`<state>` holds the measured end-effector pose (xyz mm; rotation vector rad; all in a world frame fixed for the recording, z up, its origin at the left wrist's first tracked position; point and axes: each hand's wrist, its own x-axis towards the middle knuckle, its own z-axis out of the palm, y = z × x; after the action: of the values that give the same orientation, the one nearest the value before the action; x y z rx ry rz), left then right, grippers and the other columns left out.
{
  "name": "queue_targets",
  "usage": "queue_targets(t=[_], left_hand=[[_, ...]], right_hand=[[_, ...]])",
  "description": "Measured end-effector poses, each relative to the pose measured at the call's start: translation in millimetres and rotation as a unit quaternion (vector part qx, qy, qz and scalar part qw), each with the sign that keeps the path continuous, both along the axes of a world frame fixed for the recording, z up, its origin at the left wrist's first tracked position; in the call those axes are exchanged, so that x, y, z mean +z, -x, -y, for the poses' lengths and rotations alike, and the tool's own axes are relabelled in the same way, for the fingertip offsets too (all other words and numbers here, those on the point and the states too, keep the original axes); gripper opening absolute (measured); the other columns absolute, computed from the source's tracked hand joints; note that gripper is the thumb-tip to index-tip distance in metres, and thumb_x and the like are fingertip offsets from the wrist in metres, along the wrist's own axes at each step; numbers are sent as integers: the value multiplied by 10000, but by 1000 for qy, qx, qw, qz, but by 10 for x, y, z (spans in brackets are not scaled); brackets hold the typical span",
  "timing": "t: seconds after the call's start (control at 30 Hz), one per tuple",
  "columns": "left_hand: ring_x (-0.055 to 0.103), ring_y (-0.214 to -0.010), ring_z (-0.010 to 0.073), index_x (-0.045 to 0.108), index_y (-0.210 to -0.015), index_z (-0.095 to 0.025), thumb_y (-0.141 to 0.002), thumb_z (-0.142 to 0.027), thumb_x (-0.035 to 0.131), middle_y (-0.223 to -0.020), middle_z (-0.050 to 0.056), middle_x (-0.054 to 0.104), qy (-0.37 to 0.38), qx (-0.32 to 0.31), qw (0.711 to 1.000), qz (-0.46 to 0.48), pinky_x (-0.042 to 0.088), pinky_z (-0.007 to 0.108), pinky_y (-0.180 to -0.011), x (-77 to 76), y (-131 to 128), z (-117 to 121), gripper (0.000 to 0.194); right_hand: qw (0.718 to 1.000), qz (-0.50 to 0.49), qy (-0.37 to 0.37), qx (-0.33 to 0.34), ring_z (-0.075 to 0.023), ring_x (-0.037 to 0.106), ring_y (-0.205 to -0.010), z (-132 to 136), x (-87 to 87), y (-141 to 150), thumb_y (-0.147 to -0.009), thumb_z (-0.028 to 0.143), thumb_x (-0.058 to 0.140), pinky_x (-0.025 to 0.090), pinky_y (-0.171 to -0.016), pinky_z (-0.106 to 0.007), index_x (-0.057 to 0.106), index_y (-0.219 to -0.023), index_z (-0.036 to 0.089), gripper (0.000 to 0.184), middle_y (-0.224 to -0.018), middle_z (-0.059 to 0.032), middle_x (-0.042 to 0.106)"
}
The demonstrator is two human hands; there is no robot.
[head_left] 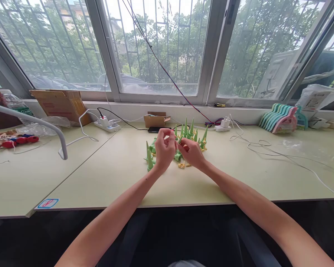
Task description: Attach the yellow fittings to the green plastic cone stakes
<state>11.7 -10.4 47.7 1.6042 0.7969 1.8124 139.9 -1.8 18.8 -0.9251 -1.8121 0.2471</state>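
Observation:
Raised over the middle of the table, my left hand (166,149) has its fingers curled into a pinch. Close beside it, my right hand (193,152) is closed too, its fingertips almost meeting the left ones. Whatever they grip is too small and too hidden to make out; a bit of green shows by the fingertips. Behind and around the hands stand pale green plastic cones (191,128), several of them upright. Another green cone (149,157) stands left of my left hand. Small yellow plastic pieces (181,165) lie beneath my hands, near a green cylindrical part (177,156).
A black phone (155,129) and a small open cardboard box (156,119) lie behind the parts. Power strips (107,125) and loose white cables (267,145) occupy the back and right. Pink and teal plastic pieces (281,118) stand far right. A white metal tube (44,120) crosses the left.

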Motion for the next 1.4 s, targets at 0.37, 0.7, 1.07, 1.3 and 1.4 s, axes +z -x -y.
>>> queue_targets(t=[0.37, 0.7, 1.07, 1.3, 1.4], left_hand=[[464, -458, 68, 494, -823, -207, -940, -403, 477, -652, -28, 518, 36, 68, 995, -64, 347, 194, -411, -102, 6, 43, 229], [581, -673, 117, 576, -841, -197, -923, -349, 495, -795, 27, 630, -50, 11, 962, -269, 496, 226, -581, -173, 210, 129, 190], [500, -552, 82, 589, -863, -197, -859, -305, 575, -704, -15, 579, -39, -39, 947, -317, 484, 218, -544, -264, 106, -53, 109], [593, -660, 107, 605, -1009, -194, -871, -329, 577, -895, 49, 667, -2, -59, 970, -238, 513, 216, -554, -326, 165, 35, 195], [616, -692, 118, 596, -1065, -197, -875, -334, 578, -933, 66, 673, 6, -61, 976, -210, 517, 219, -563, -305, 186, 24, 235]], right_hand=[[996, -70, -28, -48, -83, 260, -437, 78, -122, -1, -976, 528, 370, 253, -447, -233, 293, -696, 232, 414, -531, 72, 291], [998, -26, -48, -39, -85, 303, -460, 107, 8, -63, -979, 450, 399, 292, -485, -220, 324, -701, 226, 365, -538, 66, 346], [992, 52, -112, -28, -112, 449, -540, -33, 34, -326, -1001, 416, 351, 378, -563, -239, 485, -751, 214, 348, -622, -1, 540], [983, 117, -139, -9, -124, 475, -565, -58, -164, -434, -1002, 350, 343, 366, -552, -247, 532, -797, 208, 313, -681, -34, 582], [980, 146, -134, -4, -118, 461, -552, -47, -198, -405, -997, 343, 361, 337, -531, -238, 539, -789, 205, 306, -652, -18, 562]])
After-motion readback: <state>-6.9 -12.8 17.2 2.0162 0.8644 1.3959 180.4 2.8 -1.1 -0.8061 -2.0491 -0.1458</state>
